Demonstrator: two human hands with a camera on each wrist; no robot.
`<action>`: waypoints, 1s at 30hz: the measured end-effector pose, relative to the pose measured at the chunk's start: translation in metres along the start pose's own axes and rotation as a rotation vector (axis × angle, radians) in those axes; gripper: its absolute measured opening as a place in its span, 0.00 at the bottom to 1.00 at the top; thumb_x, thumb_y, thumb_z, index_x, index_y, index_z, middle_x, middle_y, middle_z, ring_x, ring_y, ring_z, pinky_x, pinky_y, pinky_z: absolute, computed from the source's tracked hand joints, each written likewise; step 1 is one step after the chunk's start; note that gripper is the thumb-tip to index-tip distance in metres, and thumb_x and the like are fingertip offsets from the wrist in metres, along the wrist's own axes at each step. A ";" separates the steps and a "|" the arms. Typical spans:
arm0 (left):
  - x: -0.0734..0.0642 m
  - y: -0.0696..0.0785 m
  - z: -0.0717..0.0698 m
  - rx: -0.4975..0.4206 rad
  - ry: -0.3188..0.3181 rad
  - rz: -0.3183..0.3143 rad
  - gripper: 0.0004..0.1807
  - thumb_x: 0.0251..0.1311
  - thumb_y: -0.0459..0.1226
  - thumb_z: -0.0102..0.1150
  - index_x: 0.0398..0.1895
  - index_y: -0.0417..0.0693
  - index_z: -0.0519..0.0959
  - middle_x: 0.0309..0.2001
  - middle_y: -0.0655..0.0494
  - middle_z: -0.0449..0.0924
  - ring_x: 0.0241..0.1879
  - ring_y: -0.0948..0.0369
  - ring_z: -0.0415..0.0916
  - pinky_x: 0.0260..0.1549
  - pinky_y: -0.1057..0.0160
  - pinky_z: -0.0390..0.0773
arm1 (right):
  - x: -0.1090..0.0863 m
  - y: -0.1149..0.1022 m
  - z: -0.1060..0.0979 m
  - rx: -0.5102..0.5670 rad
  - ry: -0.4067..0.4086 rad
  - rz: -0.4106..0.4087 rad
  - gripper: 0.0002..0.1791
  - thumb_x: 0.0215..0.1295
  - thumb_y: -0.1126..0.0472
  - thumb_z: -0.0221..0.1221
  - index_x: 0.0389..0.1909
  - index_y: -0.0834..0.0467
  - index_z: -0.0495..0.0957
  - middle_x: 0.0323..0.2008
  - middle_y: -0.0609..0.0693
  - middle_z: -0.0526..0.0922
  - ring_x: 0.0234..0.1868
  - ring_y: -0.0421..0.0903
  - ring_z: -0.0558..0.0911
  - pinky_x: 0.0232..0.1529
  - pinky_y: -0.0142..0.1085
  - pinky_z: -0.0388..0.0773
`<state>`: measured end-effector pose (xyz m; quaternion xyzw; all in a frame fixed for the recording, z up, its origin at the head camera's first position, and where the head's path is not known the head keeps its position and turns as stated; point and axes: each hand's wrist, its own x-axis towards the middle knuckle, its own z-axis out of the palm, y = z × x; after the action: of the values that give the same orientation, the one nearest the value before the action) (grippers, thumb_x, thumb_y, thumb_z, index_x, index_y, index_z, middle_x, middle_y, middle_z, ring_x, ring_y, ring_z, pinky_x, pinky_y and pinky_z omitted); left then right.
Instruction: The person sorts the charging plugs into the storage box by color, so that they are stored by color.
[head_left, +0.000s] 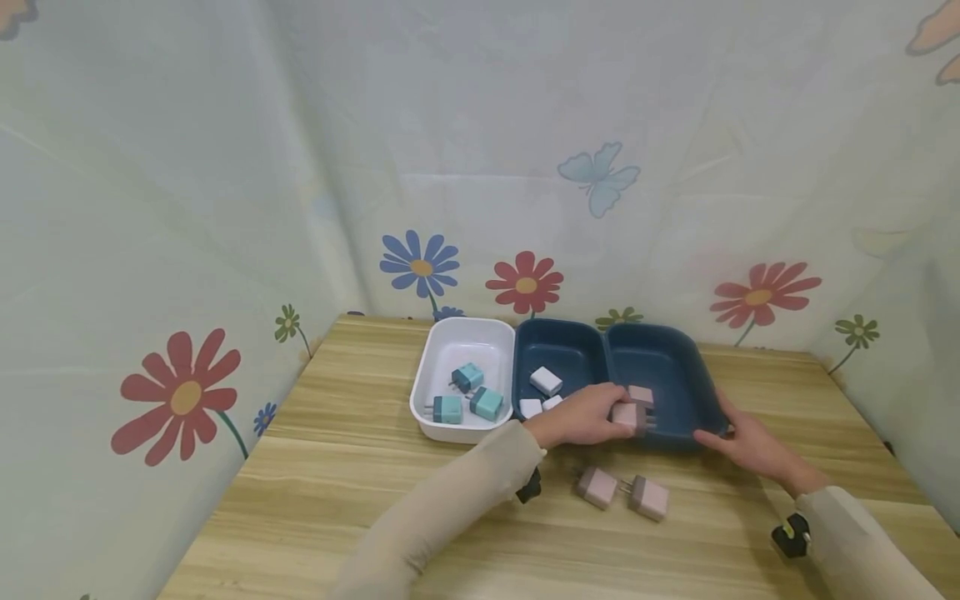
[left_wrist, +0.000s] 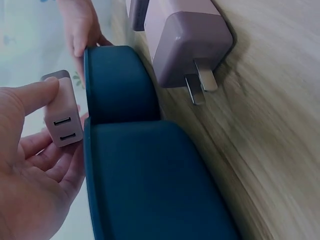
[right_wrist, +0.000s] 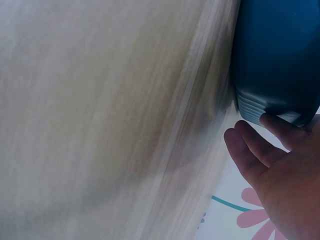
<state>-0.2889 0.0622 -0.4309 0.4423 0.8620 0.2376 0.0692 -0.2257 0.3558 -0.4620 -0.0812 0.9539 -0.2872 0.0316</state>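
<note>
My left hand pinches a pink plug charger between thumb and fingers, over the front of the right dark blue box. Two USB slots face the left wrist camera. Another pink charger shows just beyond the held one. My right hand grips that box at its front right corner, thumb at the front rim and fingers along the outer side. On the table before the box lie two more pink chargers, one on the left and one on the right, prongs showing.
A white box at the left holds three teal chargers. The middle dark blue box contains white chargers, partly behind my left hand. All stand side by side on a wooden table, before a flowered curtain.
</note>
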 end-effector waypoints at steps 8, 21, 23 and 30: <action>0.009 0.002 0.007 -0.001 0.032 -0.016 0.21 0.59 0.49 0.60 0.52 0.51 0.73 0.42 0.63 0.72 0.37 0.70 0.68 0.35 0.77 0.67 | 0.000 -0.003 0.000 0.017 0.011 -0.026 0.53 0.63 0.48 0.60 0.74 0.61 0.33 0.65 0.77 0.53 0.57 0.72 0.66 0.51 0.63 0.66; 0.023 0.000 0.016 -0.003 0.072 -0.067 0.24 0.59 0.51 0.60 0.56 0.53 0.73 0.47 0.64 0.74 0.40 0.70 0.67 0.37 0.76 0.69 | 0.000 -0.001 0.000 0.017 0.015 -0.029 0.53 0.63 0.48 0.60 0.74 0.61 0.34 0.65 0.76 0.53 0.59 0.73 0.64 0.52 0.64 0.65; 0.025 0.001 0.016 -0.012 0.073 -0.070 0.24 0.59 0.50 0.61 0.57 0.53 0.73 0.47 0.64 0.74 0.41 0.70 0.67 0.38 0.76 0.68 | 0.000 -0.001 0.000 0.017 0.018 -0.033 0.52 0.63 0.49 0.60 0.74 0.61 0.34 0.66 0.76 0.53 0.59 0.72 0.64 0.52 0.64 0.65; 0.034 0.000 0.017 -0.009 0.095 -0.062 0.24 0.58 0.49 0.63 0.55 0.51 0.75 0.47 0.63 0.76 0.40 0.70 0.69 0.38 0.77 0.68 | 0.000 0.001 0.000 0.017 0.016 -0.031 0.53 0.63 0.48 0.60 0.74 0.62 0.34 0.66 0.76 0.51 0.60 0.73 0.63 0.53 0.65 0.63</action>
<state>-0.3034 0.0950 -0.4433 0.4032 0.8766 0.2602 0.0374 -0.2256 0.3567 -0.4628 -0.0931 0.9504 -0.2962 0.0202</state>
